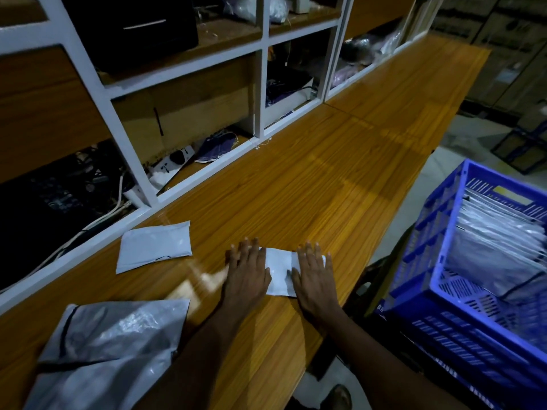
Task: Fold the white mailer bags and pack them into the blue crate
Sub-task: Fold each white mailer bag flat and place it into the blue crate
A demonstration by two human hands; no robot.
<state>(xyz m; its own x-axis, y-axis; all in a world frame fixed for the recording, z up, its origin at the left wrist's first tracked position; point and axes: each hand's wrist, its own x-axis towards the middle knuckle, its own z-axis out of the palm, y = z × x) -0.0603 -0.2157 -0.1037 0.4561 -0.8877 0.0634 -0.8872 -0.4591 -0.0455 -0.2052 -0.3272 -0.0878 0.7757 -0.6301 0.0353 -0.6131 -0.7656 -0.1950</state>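
Your left hand (247, 273) and right hand (315, 276) lie flat, fingers straight, each grip wide, pressing a folded white mailer bag (279, 273) onto the counter (325, 173) near its front edge. A second folded bag (154, 245) lies near the back edge. Loose bags (112, 344) pile at the front left. The blue crate (438, 261), holding packed bags (497, 238), stands off the front edge to your right

Single head-worn wide-angle view, aimed forward and down.

Positioned above the near edge of the tabletop (340, 179), tilted steeply downward and angled along its length toward the upper right. Close range: left grip (247, 270) and right grip (315, 276) at lower centre. Shelving (262, 84) across upper left, blue crate (435, 232) at right margin, floor (444, 161) beyond the tabletop edge. Lines visibly bowed toward the frame edges.
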